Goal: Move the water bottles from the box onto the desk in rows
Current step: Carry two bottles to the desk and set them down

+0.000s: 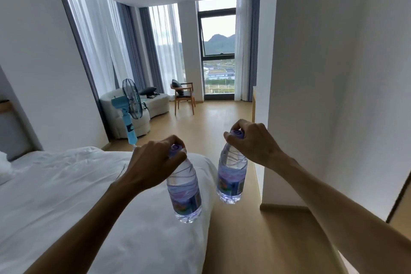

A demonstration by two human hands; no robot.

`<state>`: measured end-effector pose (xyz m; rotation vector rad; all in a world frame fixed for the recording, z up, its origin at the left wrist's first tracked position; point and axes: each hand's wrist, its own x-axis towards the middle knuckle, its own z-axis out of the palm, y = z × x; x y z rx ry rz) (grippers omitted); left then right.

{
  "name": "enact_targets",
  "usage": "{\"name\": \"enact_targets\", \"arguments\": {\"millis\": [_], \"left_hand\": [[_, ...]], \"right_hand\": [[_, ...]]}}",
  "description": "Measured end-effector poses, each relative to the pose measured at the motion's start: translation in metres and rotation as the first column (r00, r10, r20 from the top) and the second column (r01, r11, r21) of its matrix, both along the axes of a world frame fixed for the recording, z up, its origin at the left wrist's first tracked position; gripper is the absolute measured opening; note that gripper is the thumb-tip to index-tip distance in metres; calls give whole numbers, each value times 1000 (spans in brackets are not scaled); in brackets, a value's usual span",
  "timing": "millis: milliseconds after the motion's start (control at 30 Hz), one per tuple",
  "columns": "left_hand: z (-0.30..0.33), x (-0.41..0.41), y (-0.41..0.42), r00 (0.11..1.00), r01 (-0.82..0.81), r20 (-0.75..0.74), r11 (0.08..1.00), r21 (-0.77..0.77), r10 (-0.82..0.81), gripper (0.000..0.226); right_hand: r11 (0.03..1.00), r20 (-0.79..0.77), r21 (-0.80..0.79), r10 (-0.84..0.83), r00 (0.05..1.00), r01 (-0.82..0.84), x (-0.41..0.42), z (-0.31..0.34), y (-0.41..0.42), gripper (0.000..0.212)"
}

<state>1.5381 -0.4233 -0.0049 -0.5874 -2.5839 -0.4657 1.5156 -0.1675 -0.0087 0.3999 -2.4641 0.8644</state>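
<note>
Two clear ribbed plastic water bottles [184,187], purple caps, full, heavy; left hand [153,162], right hand [251,142] each pinch cap, bodies hanging below grip

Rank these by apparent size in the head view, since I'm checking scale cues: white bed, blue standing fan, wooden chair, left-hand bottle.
1. White bed, largest.
2. Blue standing fan.
3. Clear plastic water bottle in the left hand, near the camera.
4. Wooden chair, far away.

Fan and bottle look similar; unsure.
</note>
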Motion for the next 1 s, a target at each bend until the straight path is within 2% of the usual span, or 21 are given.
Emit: {"name": "enact_targets", "arguments": {"millis": [100,233,533,667,867,1000], "left_hand": [[2,-57,17,1000,-1,-15,1000,18,1,27],[11,-128,35,999,5,-45,999,41,-3,45],[8,-308,60,996,38,-89,998,57,-33,50],[6,-395,64,989,90,-121,994,59,-83,62],[20,-528,75,987,132,-98,990,55,-126,47],[20,-602,86,984,155,-93,987,35,-152,47]], "right_hand": [[1000,-6,22,9,1000,-9,-61,5,18,27],[1000,-27,12,-3,1000,3,-132,12,36,30],[1000,-11,16,-6,1000,6,-299,4,57,30],[998,9,56,-11,1000,10,-383,1,57,28],[996,13,23,-90,996,90,-500,15,66,28],[990,12,-8,-141,990,141,-567,16,78,28]]}}
